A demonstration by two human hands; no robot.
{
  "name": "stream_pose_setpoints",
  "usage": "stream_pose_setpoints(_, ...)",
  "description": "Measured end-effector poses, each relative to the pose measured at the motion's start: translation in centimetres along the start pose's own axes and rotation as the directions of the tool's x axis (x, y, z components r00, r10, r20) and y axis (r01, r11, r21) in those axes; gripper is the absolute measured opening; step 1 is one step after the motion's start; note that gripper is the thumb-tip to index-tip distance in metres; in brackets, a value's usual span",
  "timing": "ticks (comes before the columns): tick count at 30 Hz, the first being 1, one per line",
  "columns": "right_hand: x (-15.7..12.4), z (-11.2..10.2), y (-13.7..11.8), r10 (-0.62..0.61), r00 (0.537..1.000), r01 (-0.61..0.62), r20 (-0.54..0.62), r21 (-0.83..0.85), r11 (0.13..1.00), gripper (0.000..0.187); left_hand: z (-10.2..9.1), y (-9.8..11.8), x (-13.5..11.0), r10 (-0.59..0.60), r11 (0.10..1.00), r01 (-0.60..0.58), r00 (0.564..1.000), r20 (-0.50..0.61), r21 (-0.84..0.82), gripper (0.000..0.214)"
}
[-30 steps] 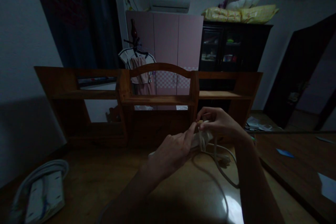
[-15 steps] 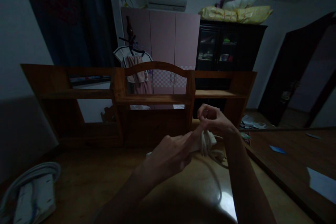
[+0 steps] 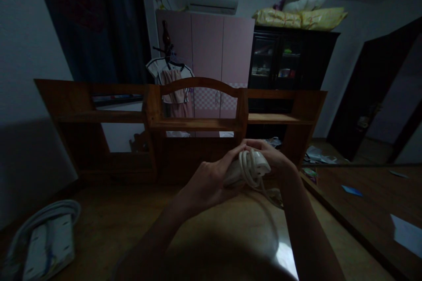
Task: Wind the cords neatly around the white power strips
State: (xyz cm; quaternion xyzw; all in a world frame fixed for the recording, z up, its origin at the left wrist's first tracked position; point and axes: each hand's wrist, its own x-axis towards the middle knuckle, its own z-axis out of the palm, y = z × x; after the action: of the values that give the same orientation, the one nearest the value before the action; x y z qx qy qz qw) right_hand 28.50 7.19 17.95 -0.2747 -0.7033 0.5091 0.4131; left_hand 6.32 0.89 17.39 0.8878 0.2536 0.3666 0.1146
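Observation:
A white power strip [image 3: 263, 166] is held above the wooden desk, its cord [image 3: 247, 170] wound in several loops around the end nearest my right hand. My left hand [image 3: 211, 181] is closed around the strip's other end. Curled over the far side of the strip, my right hand [image 3: 273, 154] has its fingertips at the top of the loops; what they grip is partly hidden. A loose stretch of cord hangs below the strip toward the desktop.
On the desk at the left lies another white power strip [image 3: 49, 246] with its coiled cable [image 3: 62, 205]. A wooden shelf unit [image 3: 198, 125] stands along the back. To the right, a brown surface [image 3: 369, 210] carries a blue card [image 3: 351, 190] and white paper [image 3: 407, 232].
My right hand has come from above the strip down against its far side. The strip has tilted, so its end and the cord loops face me more. The view has shifted slightly.

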Motion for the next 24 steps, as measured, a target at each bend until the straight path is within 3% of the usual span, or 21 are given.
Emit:
stream_pose_setpoints(5, 0.5, 0.8, -0.2, 0.031, 0.992, -0.036, -0.125, -0.036, 0.999, 0.023, 0.3, -0.9, 0.6, -0.122, 0.987, 0.09, 0.959, -0.255, -0.133, 0.073)
stream_pose_setpoints(10, 0.7, 2.1, -0.1, 0.099, 0.985, -0.124, -0.142, -0.176, 0.977, 0.03, 0.7, -2.0, 1.2, -0.287, 0.955, 0.229, 0.874, -0.393, -0.187, 0.064)
stream_pose_setpoints(12, 0.8, 2.4, -0.1, 0.099, 0.988, -0.127, -0.115, -0.268, 0.955, 0.031, 0.7, -3.0, 1.3, -0.341, 0.94, 0.285, 0.817, -0.464, -0.188, 0.061)
stream_pose_setpoints(14, 0.8, 2.6, -0.2, 0.046, 0.994, -0.082, -0.094, -0.433, 0.898, 0.03, 0.5, -4.5, 1.3, -0.377, 0.924, 0.336, 0.737, -0.561, -0.18, 0.058)
stream_pose_setpoints(16, 0.8, 2.9, -0.4, -0.05, 0.996, -0.003, -0.069, -0.619, 0.785, 0.028, 0.2, -6.2, 1.1, -0.402, 0.907, 0.384, 0.665, -0.63, -0.173, 0.056)
stream_pose_setpoints(20, 0.6, 4.1, -1.3, -0.222, 0.97, 0.047, -0.097, -0.824, 0.565, 0.027, -0.5, -9.0, 0.8, -0.456, 0.87, 0.465, 0.631, -0.627, -0.165, 0.058)
stream_pose_setpoints(24, 0.1, 5.2, -2.3, -0.342, 0.933, 0.087, -0.112, -0.851, 0.518, 0.016, -1.1, -10.2, 0.6, -0.448, 0.848, 0.521, 0.602, -0.661, -0.099, 0.057)
